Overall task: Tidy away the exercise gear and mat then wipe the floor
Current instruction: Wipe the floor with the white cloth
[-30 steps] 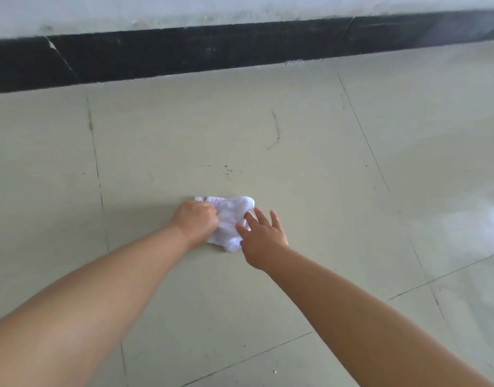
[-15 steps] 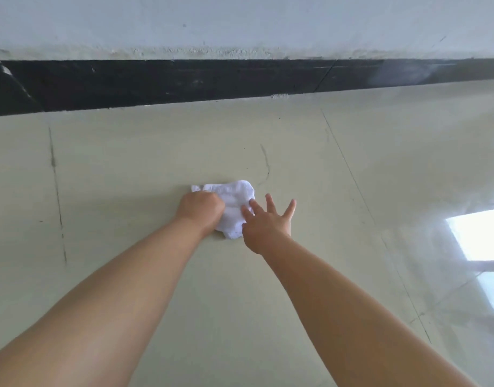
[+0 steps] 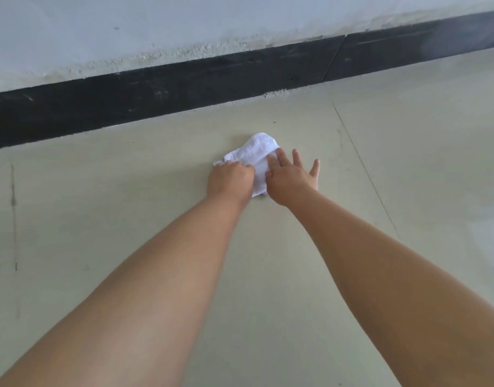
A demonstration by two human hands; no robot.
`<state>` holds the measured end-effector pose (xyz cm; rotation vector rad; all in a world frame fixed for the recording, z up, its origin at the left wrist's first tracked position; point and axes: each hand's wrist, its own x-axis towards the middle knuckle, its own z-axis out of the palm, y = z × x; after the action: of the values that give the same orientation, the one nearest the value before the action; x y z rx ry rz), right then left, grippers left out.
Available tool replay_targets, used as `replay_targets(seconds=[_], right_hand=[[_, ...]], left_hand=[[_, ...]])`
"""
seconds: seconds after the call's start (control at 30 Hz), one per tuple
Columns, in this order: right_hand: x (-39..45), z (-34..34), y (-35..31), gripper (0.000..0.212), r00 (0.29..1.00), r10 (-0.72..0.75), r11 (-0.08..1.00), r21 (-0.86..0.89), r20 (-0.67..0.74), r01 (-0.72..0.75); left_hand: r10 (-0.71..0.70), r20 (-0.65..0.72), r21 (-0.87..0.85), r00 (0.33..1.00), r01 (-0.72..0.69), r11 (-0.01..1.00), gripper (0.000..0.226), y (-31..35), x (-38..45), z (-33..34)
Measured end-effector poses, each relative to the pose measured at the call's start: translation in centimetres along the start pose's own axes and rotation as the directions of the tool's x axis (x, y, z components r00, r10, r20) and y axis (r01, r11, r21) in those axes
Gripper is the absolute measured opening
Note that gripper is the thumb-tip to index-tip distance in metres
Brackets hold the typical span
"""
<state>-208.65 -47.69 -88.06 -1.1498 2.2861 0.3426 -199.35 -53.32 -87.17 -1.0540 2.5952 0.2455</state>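
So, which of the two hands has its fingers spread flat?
The right hand: its fingers lie straight and spread, partly on the white cloth. The left hand is curled, gripping the cloth.

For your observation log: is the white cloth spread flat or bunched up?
Bunched: the white cloth sits crumpled on the floor under both hands.

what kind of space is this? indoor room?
Likely an indoor room, seen at floor level beside a wall. Glossy pale beige tiled floor with thin grout lines, a black skirting band under a scuffed white painted wall. Both hands work a crumpled white cloth on the tiles.
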Motion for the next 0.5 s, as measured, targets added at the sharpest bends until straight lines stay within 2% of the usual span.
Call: replay_targets(seconds=[0.1,0.23,0.43,0.5], right_hand=[[1.7,-0.4,-1.9,0.052,0.998,-0.063,0.998,0.025,-0.013,0.064],[0.3,0.9,-5.2,0.051,0.977,-0.205,0.978,-0.035,-0.051,0.203],[-5.0,5.0,-6.0,0.053,0.953,-0.286,0.958,-0.047,-0.101,0.283],[-6.6,6.2,-4.9,0.054,0.955,-0.282,0.959,-0.060,-0.095,0.277]], left_hand=[[-0.098,0.021,0.003,0.995,0.098,0.995,0.031,-1.7,0.4,-0.3],[-0.223,0.065,-0.030,0.973,0.225,0.974,0.027,-5.4,-1.9,0.6],[-0.149,0.054,-0.034,0.987,0.151,0.988,0.027,-6.2,-7.3,2.9],[-0.052,0.009,-0.029,0.999,0.052,0.998,0.024,-5.3,-8.5,3.6]])
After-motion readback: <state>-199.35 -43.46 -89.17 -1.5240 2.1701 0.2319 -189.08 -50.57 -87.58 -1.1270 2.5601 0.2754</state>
